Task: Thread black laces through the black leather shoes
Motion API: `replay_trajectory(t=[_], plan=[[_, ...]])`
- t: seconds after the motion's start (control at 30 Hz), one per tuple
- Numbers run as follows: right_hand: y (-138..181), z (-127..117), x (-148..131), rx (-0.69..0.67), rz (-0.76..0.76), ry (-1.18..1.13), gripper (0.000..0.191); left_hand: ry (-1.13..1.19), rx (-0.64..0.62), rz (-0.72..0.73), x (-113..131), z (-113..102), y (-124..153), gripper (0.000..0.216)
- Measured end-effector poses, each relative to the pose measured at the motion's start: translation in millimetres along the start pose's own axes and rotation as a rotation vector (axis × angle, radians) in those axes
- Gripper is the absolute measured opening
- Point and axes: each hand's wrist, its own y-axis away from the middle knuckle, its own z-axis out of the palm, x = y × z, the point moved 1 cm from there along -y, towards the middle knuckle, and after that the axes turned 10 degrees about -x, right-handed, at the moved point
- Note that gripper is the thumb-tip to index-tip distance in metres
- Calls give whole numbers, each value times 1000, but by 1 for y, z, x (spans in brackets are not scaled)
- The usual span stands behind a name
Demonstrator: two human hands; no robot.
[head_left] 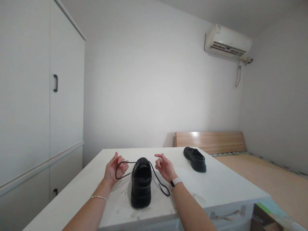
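Note:
A black lace-up shoe (141, 187) stands on the white table with its heel toward me and its opening facing up. From its front, a thin black shoelace (157, 175) spreads out to both sides. At the left of the shoe, my left hand (115, 169) is palm up with curled fingers, and the lace's left end loops across them. To the right, my right hand (165, 167) has its index finger stretched out and the other fingers loosely bent, with nothing in them. The lace's right end curls on the tabletop near that wrist.
A second black shoe (195, 159) lies toward the back right of the white table (216, 186). Beyond the table's right edge is a bed (262, 179) with a wooden headboard (209, 142). A white cabinet (67, 96) stands at the left. An open box (264, 218) sits at the lower right.

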Motion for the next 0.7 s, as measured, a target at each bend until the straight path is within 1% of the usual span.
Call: replay_trajectory(t=[0.03,0.1,0.2,0.27,0.33,0.4,0.53,0.7], plan=[[-2,-1,6,8,19,52,33,-44,-5,-11,-2,0,-1,51],[-6,-4,18,33,64,161,23,-150,8,-34,-9,-4,-4,44],[-11,-8,36,61,124,304,19,-356,46,-79,-25,-12,-9,25],[-12,-10,43,53,143,373,19,-499,41,-115,-36,-16,-11,17],[-13,-11,45,33,141,427,19,-622,6,-145,-45,-17,-12,16],[-12,-11,44,13,126,468,18,-721,-32,-146,-49,-16,-12,19],[-11,-8,40,-24,83,500,19,-869,-72,-83,-47,-15,-12,25],[-13,-8,43,-23,85,506,20,-973,-77,-14,-48,-17,-17,23]])
